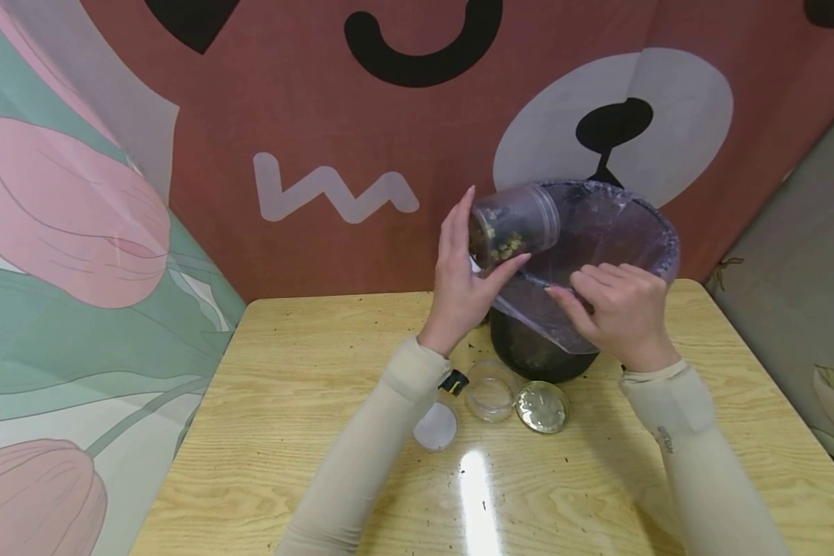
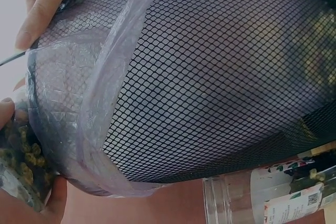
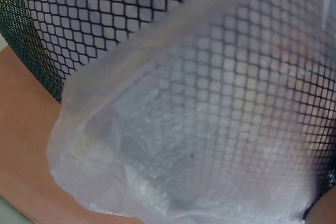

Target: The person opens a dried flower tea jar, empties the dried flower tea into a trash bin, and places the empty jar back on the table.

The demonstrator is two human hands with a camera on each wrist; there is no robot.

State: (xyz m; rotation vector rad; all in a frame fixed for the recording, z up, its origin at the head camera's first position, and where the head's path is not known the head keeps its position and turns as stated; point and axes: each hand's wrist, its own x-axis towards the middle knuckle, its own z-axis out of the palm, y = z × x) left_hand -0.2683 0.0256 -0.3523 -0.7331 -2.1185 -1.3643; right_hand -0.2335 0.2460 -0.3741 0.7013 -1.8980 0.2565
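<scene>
My left hand (image 1: 459, 286) holds a clear plastic jar (image 1: 521, 216) by its base end, thumb on one side and fingers on the other. Yellowish dried flowers lie inside the jar, which is tipped on its side with its mouth over the opening of a black mesh trash bin (image 1: 538, 351). A thin translucent purple bag (image 1: 611, 220) lines the bin and folds over its rim. The bin leans toward the jar. On the near side, my right hand (image 1: 618, 309) grips the rim through the bag. The left wrist view shows the mesh wall (image 2: 210, 77) from close by.
Close in front of the bin lie a clear plastic lid (image 1: 489, 394), a gold-coloured lid (image 1: 543, 407) and a white disc (image 1: 435, 426). Another clear jar (image 2: 289, 198) with a printed label shows beside the bin. Dark crumbs dot the wooden table (image 1: 306, 432); a printed cloth (image 1: 320, 247) hangs behind.
</scene>
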